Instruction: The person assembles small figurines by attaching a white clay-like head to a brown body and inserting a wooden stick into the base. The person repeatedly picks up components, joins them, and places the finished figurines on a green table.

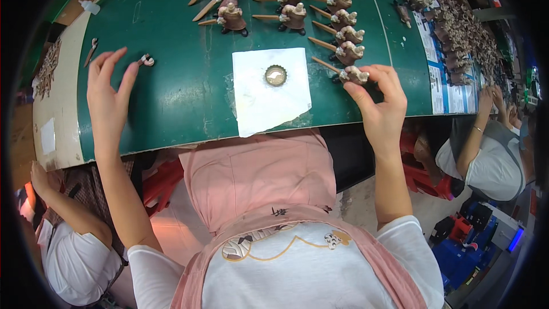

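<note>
My right hand [380, 100] pinches a small brown and cream figurine on a wooden stick [350, 74], setting it down at the near end of a row of like figurines [346, 35] on the green table [177, 97]. My left hand [108, 88] hovers over the table's left part with fingers spread, holding nothing. Just beyond its fingertips lies a small loose piece [146, 60]. Between my hands lies a white paper sheet [269, 88] with a metal bottle cap [275, 75] on it.
More stick figurines [231, 14] stand in rows at the table's far side. A heap of small brown parts [463, 34] lies at the right. A small white bottle [90, 7] sits far left. Other people sit at lower left [68, 240] and at right [492, 149].
</note>
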{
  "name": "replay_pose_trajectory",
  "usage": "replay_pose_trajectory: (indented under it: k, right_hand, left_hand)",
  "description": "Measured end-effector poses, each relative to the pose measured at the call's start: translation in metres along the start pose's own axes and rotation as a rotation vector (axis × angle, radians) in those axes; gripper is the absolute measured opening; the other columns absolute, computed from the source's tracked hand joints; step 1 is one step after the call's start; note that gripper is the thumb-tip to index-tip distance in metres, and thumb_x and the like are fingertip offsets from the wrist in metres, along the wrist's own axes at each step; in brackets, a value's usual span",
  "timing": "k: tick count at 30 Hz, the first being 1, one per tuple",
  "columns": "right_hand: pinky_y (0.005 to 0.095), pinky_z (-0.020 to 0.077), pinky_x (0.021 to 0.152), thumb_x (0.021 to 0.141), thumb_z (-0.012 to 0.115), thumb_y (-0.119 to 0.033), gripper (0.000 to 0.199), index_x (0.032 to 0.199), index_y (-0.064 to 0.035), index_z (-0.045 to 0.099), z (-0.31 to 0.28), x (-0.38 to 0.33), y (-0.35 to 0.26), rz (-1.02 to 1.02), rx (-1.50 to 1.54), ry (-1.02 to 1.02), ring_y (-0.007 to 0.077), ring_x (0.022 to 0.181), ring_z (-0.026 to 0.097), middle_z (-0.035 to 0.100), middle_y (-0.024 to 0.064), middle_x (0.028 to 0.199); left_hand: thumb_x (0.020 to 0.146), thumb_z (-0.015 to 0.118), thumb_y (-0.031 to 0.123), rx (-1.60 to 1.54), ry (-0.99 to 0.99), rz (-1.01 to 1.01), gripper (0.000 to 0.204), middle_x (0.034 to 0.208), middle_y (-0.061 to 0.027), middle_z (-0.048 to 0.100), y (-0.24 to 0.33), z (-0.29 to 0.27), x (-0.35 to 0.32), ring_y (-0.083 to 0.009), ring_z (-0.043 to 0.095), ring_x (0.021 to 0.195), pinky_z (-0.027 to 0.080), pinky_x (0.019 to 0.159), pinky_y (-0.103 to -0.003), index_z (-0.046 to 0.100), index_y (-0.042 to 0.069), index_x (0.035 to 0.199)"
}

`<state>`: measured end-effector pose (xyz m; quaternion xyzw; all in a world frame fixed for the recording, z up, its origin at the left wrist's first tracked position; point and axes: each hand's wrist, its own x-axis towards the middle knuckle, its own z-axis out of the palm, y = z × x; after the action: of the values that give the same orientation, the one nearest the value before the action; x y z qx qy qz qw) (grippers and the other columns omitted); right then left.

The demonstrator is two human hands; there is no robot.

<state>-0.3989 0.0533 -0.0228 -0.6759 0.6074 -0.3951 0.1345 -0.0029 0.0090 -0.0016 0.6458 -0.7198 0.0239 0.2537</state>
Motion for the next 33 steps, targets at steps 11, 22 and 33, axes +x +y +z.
replay_pose_trajectory:
  k: [11,22,33]
  right_hand:
    - [0.0215,0.0447,0.061,0.084,0.068,-0.011,0.018,0.094,0.0038,0.066,-0.057,0.038,0.048,0.266,0.223,0.215,0.0076,0.065,0.056,0.063,0.0025,0.075]
    - [0.0342,0.049,0.072,0.078,0.072,-0.04,0.042,0.093,-0.0017,0.068,-0.053,0.149,0.137,0.163,-0.494,-0.015,0.0248,0.078,0.065,0.068,0.0145,0.085]
    - [0.018,0.0445,0.065,0.081,0.071,-0.003,0.023,0.1,0.0012,0.058,-0.07,0.044,0.041,0.187,0.208,-0.068,0.0058,0.074,0.057,0.063,0.002,0.086]
  left_hand:
    - [0.079,0.067,0.0,-0.031,0.071,0.2,0.013,0.085,-0.0114,0.062,0.014,0.018,-0.01,-0.0253,0.06,0.078,0.048,0.07,-0.034,0.065,0.0,0.092]
    - [0.075,0.069,0.002,-0.115,-0.123,0.189,0.012,0.082,-0.0098,0.064,0.044,-0.003,-0.017,-0.0247,0.059,0.074,0.046,0.069,-0.033,0.065,-0.001,0.086]
    - [0.074,0.069,0.0,-0.491,-0.295,0.33,0.027,0.076,-0.01,0.058,0.143,0.021,-0.018,-0.0245,0.057,0.07,0.046,0.064,-0.035,0.063,0.001,0.1]
